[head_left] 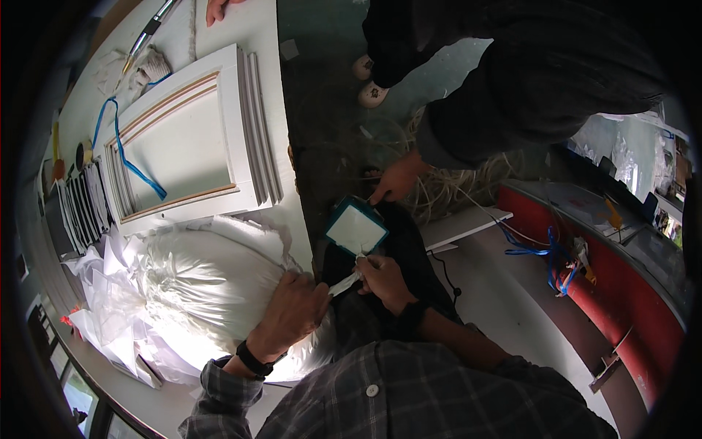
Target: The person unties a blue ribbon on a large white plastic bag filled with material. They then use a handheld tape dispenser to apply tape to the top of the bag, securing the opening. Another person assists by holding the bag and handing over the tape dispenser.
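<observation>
Between my two hands a thin, twisted white strip (pixel 344 284), perhaps plastic film, is stretched. My left hand (pixel 296 304) is closed on its left end, in front of a big, full white bag (pixel 208 274). Closed fingers of my right hand (pixel 384 279) pinch the other end. Just beyond them is a square teal-edged box (pixel 356 228) with a white face, its lower corner close to my right fingertips. Whether the strip joins the box I cannot make out. A co-worker's hand (pixel 398 179) touches the box's upper right side.
White frames (pixel 179 139) lie stacked on the white table (pixel 292 197), with a blue strap (pixel 121 143) over them. Another hand (pixel 217 10) shows at the table's far edge. Pale cord (pixel 468 179) is heaped on the floor. A red pipe (pixel 603 307) stands at right.
</observation>
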The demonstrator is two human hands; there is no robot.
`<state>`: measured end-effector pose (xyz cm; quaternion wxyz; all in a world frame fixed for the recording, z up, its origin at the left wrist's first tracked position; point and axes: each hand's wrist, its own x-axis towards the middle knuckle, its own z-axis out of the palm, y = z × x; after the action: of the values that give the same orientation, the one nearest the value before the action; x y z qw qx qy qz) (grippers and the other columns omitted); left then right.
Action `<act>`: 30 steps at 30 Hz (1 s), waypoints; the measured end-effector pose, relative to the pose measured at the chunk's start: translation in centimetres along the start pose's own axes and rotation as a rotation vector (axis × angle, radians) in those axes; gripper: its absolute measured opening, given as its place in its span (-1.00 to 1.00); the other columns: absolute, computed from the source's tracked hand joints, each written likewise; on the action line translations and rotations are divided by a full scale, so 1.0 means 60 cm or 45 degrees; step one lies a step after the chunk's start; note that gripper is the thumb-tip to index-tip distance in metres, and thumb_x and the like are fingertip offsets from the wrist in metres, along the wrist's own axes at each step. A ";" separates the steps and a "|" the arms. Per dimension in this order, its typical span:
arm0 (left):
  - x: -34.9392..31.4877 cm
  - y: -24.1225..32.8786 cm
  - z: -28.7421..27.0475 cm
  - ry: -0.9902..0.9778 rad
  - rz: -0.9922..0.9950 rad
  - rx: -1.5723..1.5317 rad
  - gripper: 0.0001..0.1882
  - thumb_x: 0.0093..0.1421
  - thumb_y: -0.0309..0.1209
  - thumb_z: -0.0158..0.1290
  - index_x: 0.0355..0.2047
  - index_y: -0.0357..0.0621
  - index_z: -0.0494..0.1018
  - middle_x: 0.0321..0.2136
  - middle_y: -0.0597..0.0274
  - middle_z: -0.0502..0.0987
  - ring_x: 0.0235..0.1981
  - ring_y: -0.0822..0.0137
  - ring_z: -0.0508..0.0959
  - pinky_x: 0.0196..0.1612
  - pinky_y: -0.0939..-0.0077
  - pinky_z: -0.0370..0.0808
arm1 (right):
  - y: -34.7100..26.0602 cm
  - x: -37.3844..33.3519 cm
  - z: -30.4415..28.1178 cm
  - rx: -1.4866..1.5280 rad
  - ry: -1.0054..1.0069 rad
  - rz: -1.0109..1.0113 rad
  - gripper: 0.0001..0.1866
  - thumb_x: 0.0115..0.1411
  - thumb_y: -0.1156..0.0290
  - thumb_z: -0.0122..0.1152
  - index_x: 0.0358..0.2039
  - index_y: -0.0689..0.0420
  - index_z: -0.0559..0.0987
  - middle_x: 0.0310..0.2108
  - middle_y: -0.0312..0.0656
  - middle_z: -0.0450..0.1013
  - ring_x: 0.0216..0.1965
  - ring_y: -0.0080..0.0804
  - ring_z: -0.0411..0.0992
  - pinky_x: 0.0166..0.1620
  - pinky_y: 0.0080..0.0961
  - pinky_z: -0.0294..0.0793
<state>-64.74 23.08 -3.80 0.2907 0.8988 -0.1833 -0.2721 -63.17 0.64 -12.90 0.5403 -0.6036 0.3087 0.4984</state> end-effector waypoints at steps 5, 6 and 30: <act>0.004 0.000 -0.001 -0.038 0.000 0.033 -0.84 0.29 -0.40 0.10 -0.43 -0.12 0.42 -0.57 0.15 0.40 -0.38 0.11 0.47 -0.18 0.19 0.34 | 0.004 -0.001 -0.001 -0.026 0.013 0.012 -0.62 0.43 0.23 0.12 -0.33 0.32 0.64 -0.48 -0.25 0.54 -0.55 -0.57 0.52 -0.40 -0.53 0.60; 0.005 0.000 -0.001 -0.026 0.005 0.024 -0.85 0.29 -0.40 0.09 -0.43 -0.12 0.42 -0.57 0.15 0.40 -0.38 0.11 0.47 -0.18 0.19 0.34 | 0.003 -0.002 -0.001 -0.026 0.017 0.016 -0.62 0.42 0.23 0.12 -0.34 0.32 0.64 -0.48 -0.25 0.54 -0.55 -0.57 0.52 -0.40 -0.53 0.59; -0.054 0.032 -0.012 0.342 -0.004 -0.031 -0.83 0.31 -0.34 0.17 -0.36 -0.10 0.43 -0.51 0.17 0.42 -0.32 0.14 0.46 -0.08 0.22 0.34 | -0.115 -0.127 -0.036 0.006 -0.312 -0.364 -0.58 0.52 0.15 0.04 0.03 0.29 0.59 -0.37 -0.31 0.47 -0.34 -0.63 0.48 -0.09 -0.49 0.60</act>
<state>-67.18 23.54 -0.86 0.3229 0.9239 -0.1379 -0.1521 -58.72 -1.16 -3.55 0.6404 -0.5750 0.1528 0.4857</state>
